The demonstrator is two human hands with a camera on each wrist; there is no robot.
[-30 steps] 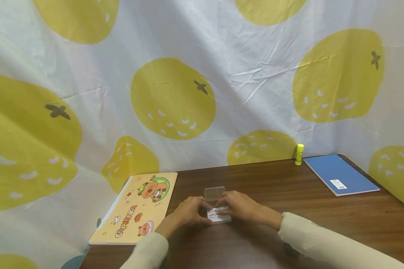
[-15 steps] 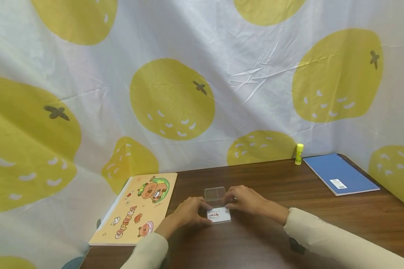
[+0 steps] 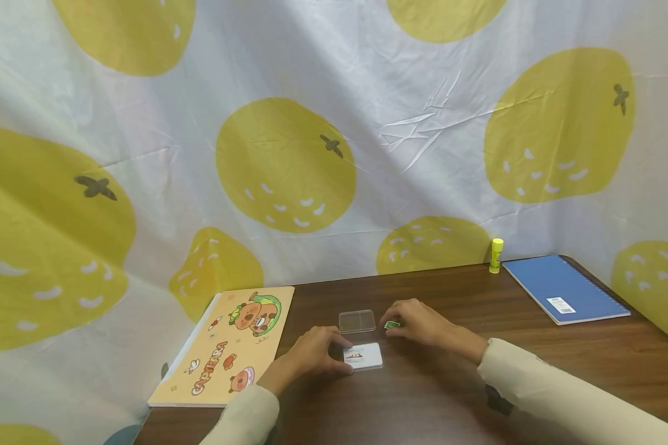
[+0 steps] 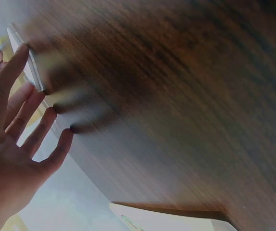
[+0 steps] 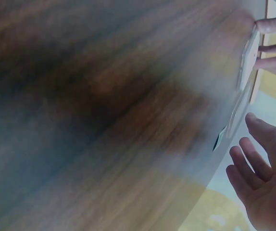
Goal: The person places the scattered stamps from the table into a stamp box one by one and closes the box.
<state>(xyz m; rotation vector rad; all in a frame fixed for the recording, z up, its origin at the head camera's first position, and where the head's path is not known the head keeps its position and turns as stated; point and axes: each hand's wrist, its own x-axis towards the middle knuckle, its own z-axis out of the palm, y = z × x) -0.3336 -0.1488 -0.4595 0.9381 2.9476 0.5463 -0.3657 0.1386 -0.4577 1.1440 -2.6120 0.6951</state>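
1. The right hand (image 3: 417, 321) has moved rightward from the case (image 3: 368, 369), and a small green piece (image 3: 392, 324) now shows at its fingers.
2. Those fingers stand apart; the right wrist view shows the piece on the worktop (image 3: 417, 402), just beside them.
3. The left hand (image 3: 314, 351) holds the case by its left end, thumb on the near edge, index finger on the far one.
4. Inside sits a white insert (image 3: 372, 354) with red print.
5. The clear lid (image 3: 357, 321) lies just behind.
6. A glue stick (image 3: 496, 256) stands beside a blue notebook (image 3: 562, 287).
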